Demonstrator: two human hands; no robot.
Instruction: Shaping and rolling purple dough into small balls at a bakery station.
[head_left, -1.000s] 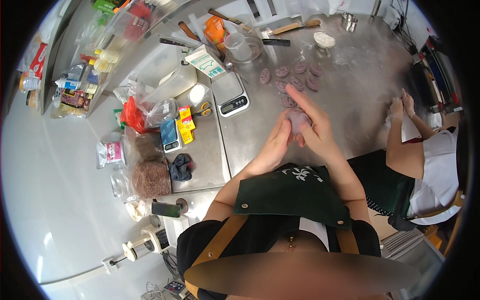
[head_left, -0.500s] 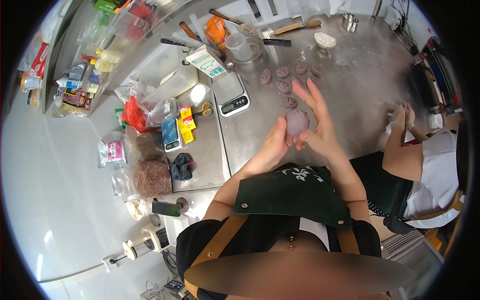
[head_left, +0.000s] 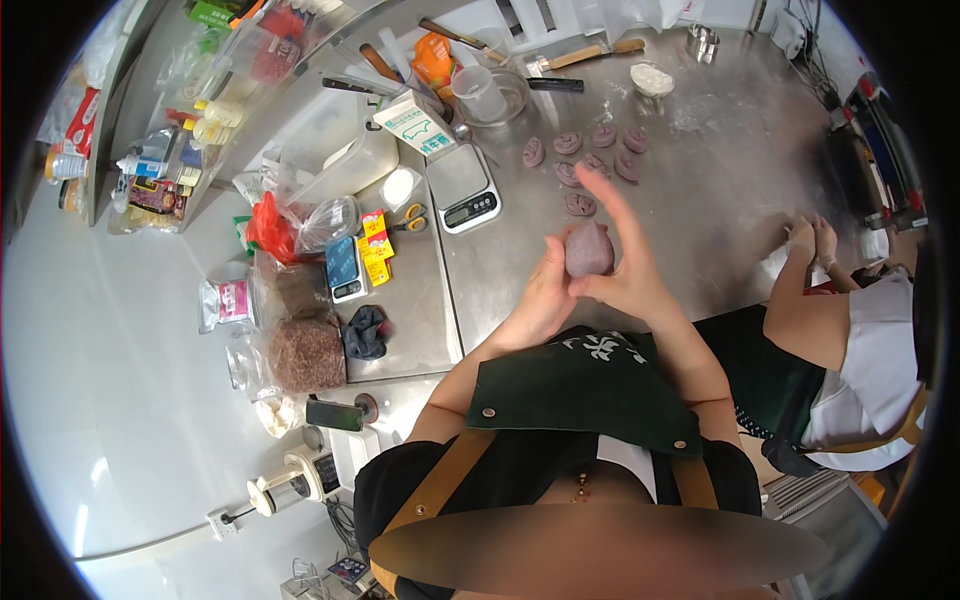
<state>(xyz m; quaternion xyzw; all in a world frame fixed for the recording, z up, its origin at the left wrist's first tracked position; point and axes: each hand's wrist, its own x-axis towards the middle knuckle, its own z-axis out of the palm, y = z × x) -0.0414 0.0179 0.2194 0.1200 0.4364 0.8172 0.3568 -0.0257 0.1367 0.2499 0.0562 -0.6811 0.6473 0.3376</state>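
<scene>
A pale purple lump of dough sits between my two hands. My left hand cradles it from the left with the thumb raised beside it. My right hand curves round its right side, thumb against the lower part and index finger stretched upward. Above them several small purple dough pieces with grooved tops lie in a group on the steel table. To their left stand a digital scale and a milk carton.
A co-worker's hands work at the right edge near a black machine. A flour bowl, metal rings and knives lie at the back. Bags, scissors and a phone crowd the left.
The dough has turned between my hands and shows a more pointed top. My right fingers have shifted round it. The co-worker's hands have moved slightly.
</scene>
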